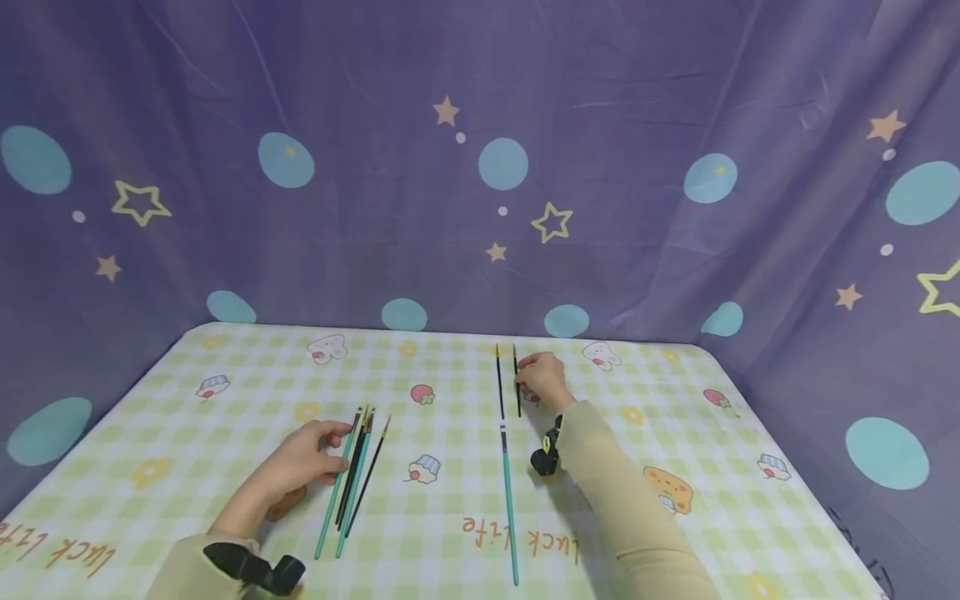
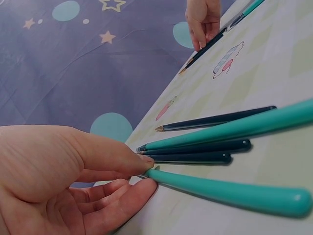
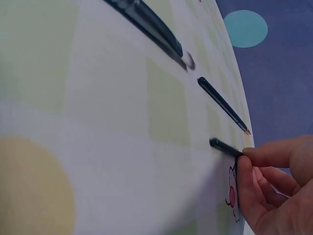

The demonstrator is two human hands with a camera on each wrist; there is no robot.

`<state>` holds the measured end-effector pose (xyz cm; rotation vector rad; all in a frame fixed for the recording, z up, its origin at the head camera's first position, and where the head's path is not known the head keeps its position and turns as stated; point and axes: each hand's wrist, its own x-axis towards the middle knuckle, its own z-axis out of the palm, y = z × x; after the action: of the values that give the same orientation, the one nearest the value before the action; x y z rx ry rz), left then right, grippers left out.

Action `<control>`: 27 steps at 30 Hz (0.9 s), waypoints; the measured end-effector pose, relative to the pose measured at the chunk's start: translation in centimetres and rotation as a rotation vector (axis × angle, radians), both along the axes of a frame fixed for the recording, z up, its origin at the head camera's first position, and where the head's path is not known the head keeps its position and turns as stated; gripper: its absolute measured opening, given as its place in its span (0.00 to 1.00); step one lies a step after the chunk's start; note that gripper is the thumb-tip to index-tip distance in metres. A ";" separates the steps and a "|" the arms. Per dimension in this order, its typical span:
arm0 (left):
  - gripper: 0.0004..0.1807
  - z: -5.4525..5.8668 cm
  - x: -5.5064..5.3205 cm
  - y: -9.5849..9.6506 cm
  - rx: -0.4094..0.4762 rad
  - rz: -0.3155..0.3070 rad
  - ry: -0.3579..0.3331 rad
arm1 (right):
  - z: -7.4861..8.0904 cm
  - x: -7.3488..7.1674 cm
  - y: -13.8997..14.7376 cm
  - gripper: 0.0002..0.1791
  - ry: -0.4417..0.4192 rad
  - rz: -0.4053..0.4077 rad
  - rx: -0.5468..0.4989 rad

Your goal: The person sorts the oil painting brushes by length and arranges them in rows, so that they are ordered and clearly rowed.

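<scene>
My left hand (image 1: pixel 300 458) is at a loose group of paintbrushes on the left of the table. Its thumb and fingertips pinch the outermost teal paintbrush (image 1: pixel 327 521) near the bristle end, plainest in the left wrist view. Beside it lie black paintbrushes (image 2: pixel 195 158), another teal paintbrush (image 2: pixel 234 126) and a thin black paintbrush (image 1: pixel 367 481). Far off at the right, my right hand (image 1: pixel 545 379) pinches a black paintbrush (image 3: pixel 223 146) between thumb and finger, its handle end pointing toward me. Left of that lies a second black paintbrush (image 1: pixel 500 385), almost parallel.
A long teal paintbrush (image 1: pixel 510 508) lies lengthwise on the table, nearer me than the two black ones. A checkered, cartoon-printed cloth (image 1: pixel 255 375) covers the table. Behind the far edge hangs a purple curtain (image 1: pixel 390 208) with stars and dots.
</scene>
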<state>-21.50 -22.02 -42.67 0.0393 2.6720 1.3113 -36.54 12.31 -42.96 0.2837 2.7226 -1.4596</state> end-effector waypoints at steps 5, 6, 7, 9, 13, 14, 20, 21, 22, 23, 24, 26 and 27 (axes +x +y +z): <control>0.32 0.0 0.0 0.0 0.002 -0.007 0.001 | 0.1 0.1 0.0 0.13 0.014 -0.006 0.028; 0.32 0.0 0.0 0.0 0.003 -0.008 0.001 | 0.1 0.1 0.1 0.12 0.014 -0.008 0.039; 0.32 0.0 0.0 0.1 0.005 -0.010 0.000 | 0.1 0.1 0.1 0.12 0.010 -0.008 0.040; 0.32 0.0 0.0 0.0 0.006 -0.010 0.000 | 0.2 0.3 0.1 0.13 0.009 -0.005 0.029; 0.32 0.0 -0.1 0.0 0.007 -0.008 0.007 | 0.5 1.0 0.2 0.14 0.034 -0.014 -0.020; 0.32 0.0 -0.1 0.0 0.003 -0.009 0.008 | 0.6 1.2 0.2 0.15 0.048 -0.013 -0.030; 0.32 0.1 -0.1 0.1 -0.026 -0.004 -0.003 | 0.7 2.8 -0.5 0.15 0.059 0.043 -0.087; 0.31 0.2 -0.1 0.1 -0.029 -0.004 -0.002 | 0.8 3.1 -0.7 0.14 0.063 0.046 -0.082; 0.31 0.2 -0.1 0.1 -0.027 -0.005 -0.002 | 0.9 3.4 -0.9 0.14 0.072 0.051 -0.072; 0.31 0.2 -0.1 0.2 -0.030 -0.006 0.001 | 0.9 3.7 -1.1 0.14 0.088 0.057 -0.047; 0.31 0.2 -0.1 0.2 -0.026 -0.006 0.001 | 1.0 4.1 -1.4 0.14 0.095 0.068 -0.039; 0.31 0.3 0.0 0.2 -0.020 -0.006 0.001 | 1.1 4.8 -2.1 0.14 0.103 0.102 -0.006; 0.31 0.2 0.0 0.2 -0.018 -0.008 0.002 | 1.1 5.2 -2.4 0.14 0.111 0.129 0.010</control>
<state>-21.52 -21.80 -42.44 0.0489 2.6818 1.2856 -31.32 9.90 -41.88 0.0273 2.7743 -1.4694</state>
